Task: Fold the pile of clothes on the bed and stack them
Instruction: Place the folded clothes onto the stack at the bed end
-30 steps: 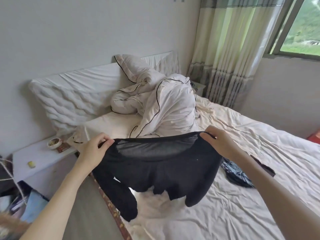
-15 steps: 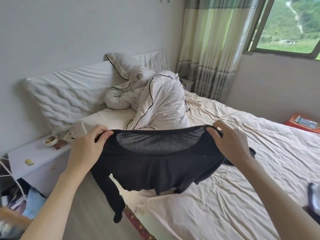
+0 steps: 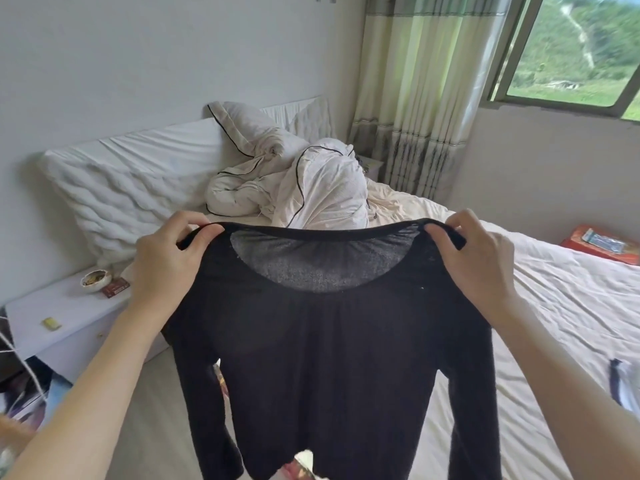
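Now my left hand (image 3: pixel 162 268) and right hand (image 3: pixel 481 268) each pinch the black top (image 3: pixel 332 348) by its shoulders — it hangs over the bed (image 3: pixel 554 306); sleeves dangling.

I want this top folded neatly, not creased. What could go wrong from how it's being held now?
1. The left hand and right hand pinch only the shoulders of the black top, so the thin knit may stretch at the neckline.
2. Its sleeves hang loose and may bunch underneath when it is laid on the bed.
3. It hangs partly past the bed's edge, so a slipped grip could drop it to the floor.
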